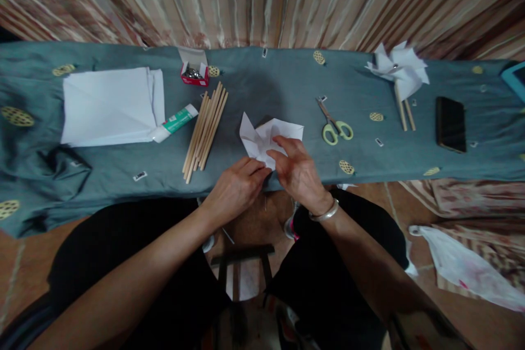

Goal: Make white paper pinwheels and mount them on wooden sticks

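Head view: looks down on a long counter (287, 87) draped in a grey-blue cloth with yellow oval patches, striped curtains behind it.
Folded paper: a white sheet (268, 139), partly folded with flaps raised, lies at the near edge of the counter, right in front of the person.
Left hand: the left hand (235, 188) comes in from the lower left, fingers curled together, tips pinching the near corner of the folded paper.
Right hand: the right hand (297, 169) lies over the paper's near right part, fingers bent and pressing down on it, thumb touching the sheet; a silver bangle (325, 213) sits on the wrist.
Sticks: a bundle of wooden sticks (205, 131) lies slanted just left of the folded paper, apart from it.
Glue: a white and green tube (174, 123) rests between the sticks and a stack of white paper sheets (109, 106), its tip touching the stack.
Pin box: a small red box (194, 74), flap open, stands near the far edge, above the sticks; shiny metal bits fill it.
Scissors: green-handled scissors (334, 123) lie to the right of the folded paper, well apart from it.
Pinwheels: finished white paper pinwheels on sticks (400, 74) lie further right.
Phone: a dark phone (450, 123) lies flat near the pinwheels' stick ends.
Floor: a white plastic bag (463, 268) lies on the floor at lower right.
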Action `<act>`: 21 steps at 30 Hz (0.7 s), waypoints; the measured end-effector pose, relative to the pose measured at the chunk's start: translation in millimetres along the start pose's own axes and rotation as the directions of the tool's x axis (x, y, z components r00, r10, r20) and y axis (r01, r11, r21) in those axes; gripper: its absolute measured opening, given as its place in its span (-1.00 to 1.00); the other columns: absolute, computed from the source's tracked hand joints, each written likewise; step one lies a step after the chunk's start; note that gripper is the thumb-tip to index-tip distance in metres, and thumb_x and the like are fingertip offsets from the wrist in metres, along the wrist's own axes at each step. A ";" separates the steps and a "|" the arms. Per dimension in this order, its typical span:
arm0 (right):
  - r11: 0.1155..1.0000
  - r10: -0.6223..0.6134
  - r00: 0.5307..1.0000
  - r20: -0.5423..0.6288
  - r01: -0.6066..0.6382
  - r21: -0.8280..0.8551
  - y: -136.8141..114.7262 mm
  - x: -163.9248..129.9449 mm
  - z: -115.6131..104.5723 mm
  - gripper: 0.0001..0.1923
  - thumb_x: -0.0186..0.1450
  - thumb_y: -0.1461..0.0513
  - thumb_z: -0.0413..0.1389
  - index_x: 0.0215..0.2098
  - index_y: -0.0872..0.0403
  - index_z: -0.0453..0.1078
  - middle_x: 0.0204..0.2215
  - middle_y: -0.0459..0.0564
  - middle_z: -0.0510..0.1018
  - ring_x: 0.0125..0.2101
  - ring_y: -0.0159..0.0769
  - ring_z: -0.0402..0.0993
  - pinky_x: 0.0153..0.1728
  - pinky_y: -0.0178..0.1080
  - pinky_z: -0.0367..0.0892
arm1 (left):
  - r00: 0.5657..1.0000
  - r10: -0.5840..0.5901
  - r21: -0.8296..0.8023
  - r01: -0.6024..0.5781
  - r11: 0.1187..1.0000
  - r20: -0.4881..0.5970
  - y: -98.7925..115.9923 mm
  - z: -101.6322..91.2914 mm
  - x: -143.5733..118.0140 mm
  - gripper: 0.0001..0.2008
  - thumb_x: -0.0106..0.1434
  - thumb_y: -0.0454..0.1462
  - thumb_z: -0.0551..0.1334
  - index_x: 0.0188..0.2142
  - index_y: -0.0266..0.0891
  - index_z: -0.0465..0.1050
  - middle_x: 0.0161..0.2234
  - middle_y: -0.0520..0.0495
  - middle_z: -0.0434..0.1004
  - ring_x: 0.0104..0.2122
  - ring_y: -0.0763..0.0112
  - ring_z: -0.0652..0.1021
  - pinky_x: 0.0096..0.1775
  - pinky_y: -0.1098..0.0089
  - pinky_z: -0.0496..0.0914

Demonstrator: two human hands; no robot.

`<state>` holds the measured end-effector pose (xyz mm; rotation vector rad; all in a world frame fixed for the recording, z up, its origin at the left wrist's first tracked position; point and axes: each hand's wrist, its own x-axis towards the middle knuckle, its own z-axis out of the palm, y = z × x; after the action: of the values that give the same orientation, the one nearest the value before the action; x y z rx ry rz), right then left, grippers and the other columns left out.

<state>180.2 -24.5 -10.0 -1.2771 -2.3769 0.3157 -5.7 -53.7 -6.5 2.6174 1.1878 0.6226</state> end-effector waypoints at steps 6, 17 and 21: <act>0.994 0.083 0.996 0.039 -0.086 0.065 -7.0 -4.7 3.1 -0.60 0.33 0.35 -0.07 0.04 -0.09 0.40 0.13 0.04 0.42 0.14 0.01 0.29 0.16 0.07 0.28 | 0.999 -0.015 -0.036 0.014 0.999 -0.032 0.3 1.5 -0.6 -0.77 0.36 -0.39 0.09 -0.08 -0.34 0.48 -0.12 -0.20 0.51 -0.16 0.27 0.53 -0.14 0.26 0.53; 0.991 0.041 0.998 0.038 -0.036 -0.131 -5.4 -11.6 13.3 -0.62 0.37 0.35 -0.09 0.11 0.07 0.33 0.17 0.15 0.39 0.11 -0.01 0.28 0.09 0.03 0.30 | 0.999 -0.007 0.018 0.006 1.000 0.047 1.0 -1.1 0.8 -0.79 0.35 -0.39 0.11 -0.09 -0.34 0.48 -0.14 -0.17 0.53 -0.18 0.24 0.50 -0.14 0.25 0.51; 0.988 0.051 0.997 0.051 -0.043 -0.150 -9.9 -9.6 12.7 -0.62 0.36 0.37 -0.10 0.09 0.07 0.33 0.17 0.15 0.39 0.11 -0.03 0.26 0.06 0.02 0.30 | 0.999 -0.006 0.033 0.004 0.999 0.043 1.1 -0.8 1.3 -0.79 0.36 -0.39 0.10 -0.11 -0.32 0.48 -0.14 -0.16 0.53 -0.19 0.26 0.49 -0.15 0.25 0.52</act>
<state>171.7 -38.0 -19.9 -1.4096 -2.4588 0.1929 -4.5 -53.5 -5.1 2.6401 1.2019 0.5480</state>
